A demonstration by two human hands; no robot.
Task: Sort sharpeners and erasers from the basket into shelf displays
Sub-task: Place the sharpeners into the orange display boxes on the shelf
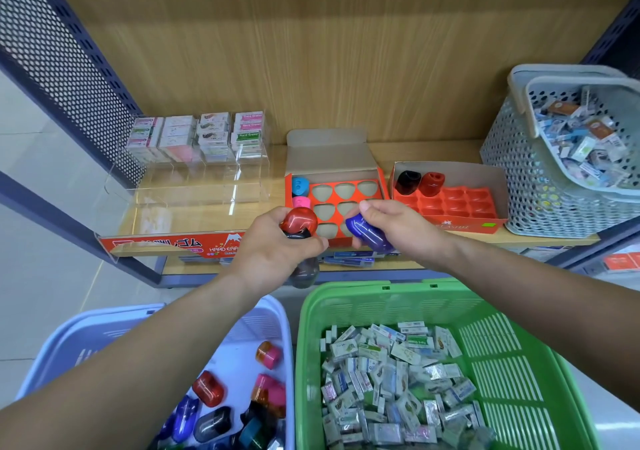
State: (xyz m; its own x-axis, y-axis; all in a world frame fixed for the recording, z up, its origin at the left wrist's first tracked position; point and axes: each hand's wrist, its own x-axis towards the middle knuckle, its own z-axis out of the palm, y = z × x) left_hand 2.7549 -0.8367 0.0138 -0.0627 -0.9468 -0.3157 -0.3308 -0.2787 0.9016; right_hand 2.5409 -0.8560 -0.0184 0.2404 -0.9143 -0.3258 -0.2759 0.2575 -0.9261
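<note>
Left hand point(273, 252) is curled round a red sharpener point(300, 219) with a dark sharpener point(306, 271) gripped beneath it, and right hand point(398, 222) is pinched on a blue sharpener point(369, 233). That makes three pieces counted in the hands, all held over the near orange tray point(349, 182)! Just beyond the left hand, only two slots are filled, by a light blue sharpener point(300, 186) and a pink sharpener point(301, 202). At least six empty slots can be seen, and others are hidden by the hands. Beyond the right hand, a second tray point(460, 203) is loaded with a black sharpener point(408, 182) and a second red sharpener point(431, 183). So four are seated in all. Far left of the left hand, four stacks of erasers point(213, 132) are lined up in the clear display point(194, 186). Below the arms, about ten sharpeners can be made out in the lavender basket point(86, 332), some cut off by the frame. A heap of erasers too many to count is seen in the green basket point(381, 307), and more in the grey basket point(519, 179). An early stage is judged: most of the sorting is left.
</note>
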